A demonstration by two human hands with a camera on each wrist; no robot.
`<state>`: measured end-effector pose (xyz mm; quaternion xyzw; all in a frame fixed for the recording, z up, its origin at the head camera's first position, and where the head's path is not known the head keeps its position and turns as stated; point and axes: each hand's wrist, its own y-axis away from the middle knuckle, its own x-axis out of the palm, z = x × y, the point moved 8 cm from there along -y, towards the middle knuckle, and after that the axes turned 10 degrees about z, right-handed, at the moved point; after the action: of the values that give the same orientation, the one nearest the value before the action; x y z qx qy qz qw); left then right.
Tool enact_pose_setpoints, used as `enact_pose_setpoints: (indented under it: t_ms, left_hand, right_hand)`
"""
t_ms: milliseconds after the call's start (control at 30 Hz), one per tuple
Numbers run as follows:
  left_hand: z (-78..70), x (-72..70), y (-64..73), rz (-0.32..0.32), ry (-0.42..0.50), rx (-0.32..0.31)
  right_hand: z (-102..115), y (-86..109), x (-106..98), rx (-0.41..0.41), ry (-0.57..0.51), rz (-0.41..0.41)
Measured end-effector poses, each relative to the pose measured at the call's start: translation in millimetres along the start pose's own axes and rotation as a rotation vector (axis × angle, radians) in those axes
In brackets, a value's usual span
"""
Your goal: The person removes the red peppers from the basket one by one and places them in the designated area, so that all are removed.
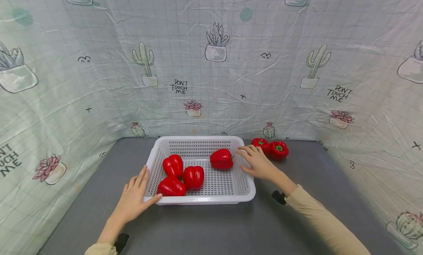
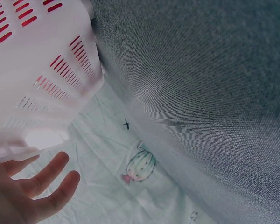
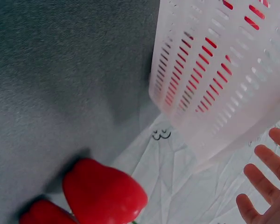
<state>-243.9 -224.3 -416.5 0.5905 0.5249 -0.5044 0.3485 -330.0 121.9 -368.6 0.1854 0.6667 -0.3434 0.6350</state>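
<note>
A white plastic basket [image 1: 205, 200] with slotted walls sits on the grey table, holding several red bell peppers. Three of them, such as the front-left bell pepper [image 1: 171, 187], cluster at its left; another bell pepper [image 1: 221, 159] lies near the right wall. My left hand [image 1: 132, 197] rests at the basket's left rim, fingers extended and thumb at the front corner. At the right rim is my right hand [image 1: 259, 162], fingers spread and slightly bent, holding no pepper. The left wrist view shows the basket's outer wall [image 2: 42, 51] above the left fingers.
Outside the basket, behind the right hand, two more red bell peppers stand side by side: one [image 1: 260, 144] partly covered by the hand, the other [image 1: 279, 150] in full sight. A cactus-print cloth [image 1: 244, 111] hangs around the back and sides of the grey table [image 1: 205, 229].
</note>
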Motion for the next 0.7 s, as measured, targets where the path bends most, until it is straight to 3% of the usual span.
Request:
enact_pose_setpoints:
  t_ms: [333, 700]
  left_hand:
    - [-1.6, 0.5, -0.4, 0.007, -0.004, -0.007]
    - [-0.7, 0.9, 0.0, 0.003, -0.012, -0.005]
  right_hand:
    - [8, -15.2, 11, -0.070, 0.025, 0.001]
    - [6, -37.1, 28, -0.011, 0.059, 0.196]
